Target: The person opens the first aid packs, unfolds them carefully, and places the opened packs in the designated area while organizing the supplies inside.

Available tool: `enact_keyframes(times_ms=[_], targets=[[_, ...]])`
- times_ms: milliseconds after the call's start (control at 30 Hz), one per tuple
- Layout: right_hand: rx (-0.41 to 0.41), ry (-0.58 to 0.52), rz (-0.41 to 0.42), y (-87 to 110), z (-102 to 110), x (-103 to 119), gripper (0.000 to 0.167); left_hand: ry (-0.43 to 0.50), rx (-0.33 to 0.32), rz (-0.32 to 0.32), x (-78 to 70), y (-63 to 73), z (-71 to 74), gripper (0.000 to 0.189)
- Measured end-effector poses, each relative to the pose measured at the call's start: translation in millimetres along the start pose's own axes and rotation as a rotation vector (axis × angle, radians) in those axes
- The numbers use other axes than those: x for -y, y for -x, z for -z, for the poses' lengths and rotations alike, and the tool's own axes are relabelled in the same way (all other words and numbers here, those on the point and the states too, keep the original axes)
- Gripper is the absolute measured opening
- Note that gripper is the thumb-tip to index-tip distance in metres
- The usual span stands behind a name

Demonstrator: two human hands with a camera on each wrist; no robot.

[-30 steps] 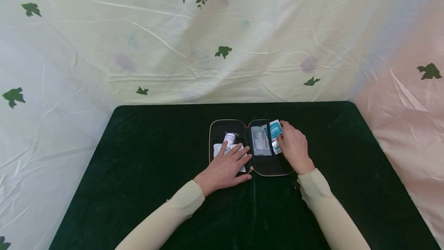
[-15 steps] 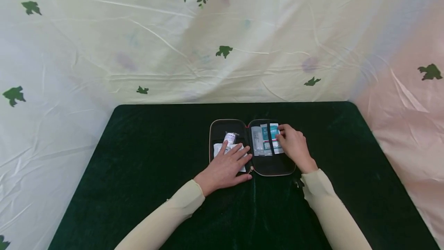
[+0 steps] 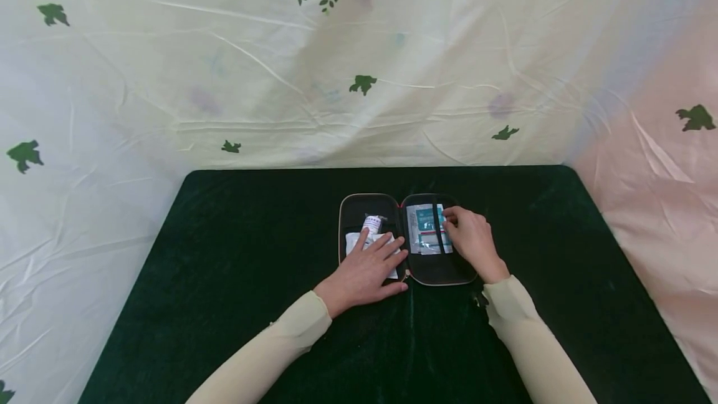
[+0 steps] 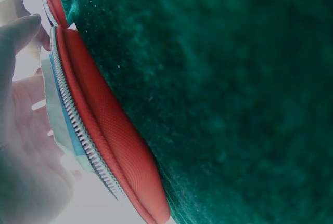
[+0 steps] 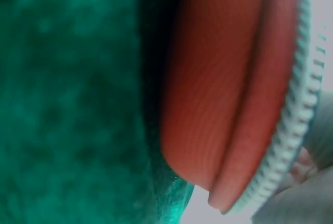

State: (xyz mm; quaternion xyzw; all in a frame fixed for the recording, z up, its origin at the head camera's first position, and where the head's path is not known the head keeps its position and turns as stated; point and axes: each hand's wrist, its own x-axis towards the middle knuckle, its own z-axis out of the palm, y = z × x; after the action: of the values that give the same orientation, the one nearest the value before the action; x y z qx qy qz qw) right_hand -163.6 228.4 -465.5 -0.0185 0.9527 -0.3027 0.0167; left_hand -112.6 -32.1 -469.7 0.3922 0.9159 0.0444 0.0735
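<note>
A zip-up case (image 3: pixel 440 271) lies spread flat in two halves on the table; its shell shows red in the wrist views, its lining black. My left hand (image 3: pixel 364 272) rests with fingers spread across the left half, over white packets (image 3: pixel 351 240) and just below a small white wrapped roll (image 3: pixel 372 224). In the right half, a teal-and-white packet (image 3: pixel 425 220) sits beneath a black elastic strap (image 3: pixel 439 235), overlapping a clear packet (image 3: pixel 414 245). My right hand (image 3: pixel 473 239) pinches the teal-and-white packet's right edge between thumb and fingers. The left palm hides part of the left half.
Dark green velvet cloth (image 3: pixel 252 254) covers the table. Behind and at both sides hangs pale fabric (image 3: pixel 269 80) with green leaf prints. A zip (image 4: pixel 83 130) runs along the case's rim in the left wrist view.
The teal-and-white packet has straightened from a tilt and slid left under the strap, over the clear packet. My right hand has moved slightly left with it; the left hand has stayed put.
</note>
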Motion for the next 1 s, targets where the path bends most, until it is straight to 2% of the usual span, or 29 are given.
enact_keyframes(times_ms=[233,533,1000], targets=[[0.027,-0.01,0.001,-1.7,0.6,0.5,0.03,-0.011,0.001,0.001,-0.4,-0.3,-0.4,0.073],[0.001,-0.053,0.026,-2.9,-4.3,1.5,0.031,-0.006,0.005,-0.004,0.6,0.2,-0.7,0.073],[0.049,-0.1,-0.026,-0.8,-4.7,4.8,0.033,0.001,-0.003,-0.011,0.6,0.4,-0.3,0.073]])
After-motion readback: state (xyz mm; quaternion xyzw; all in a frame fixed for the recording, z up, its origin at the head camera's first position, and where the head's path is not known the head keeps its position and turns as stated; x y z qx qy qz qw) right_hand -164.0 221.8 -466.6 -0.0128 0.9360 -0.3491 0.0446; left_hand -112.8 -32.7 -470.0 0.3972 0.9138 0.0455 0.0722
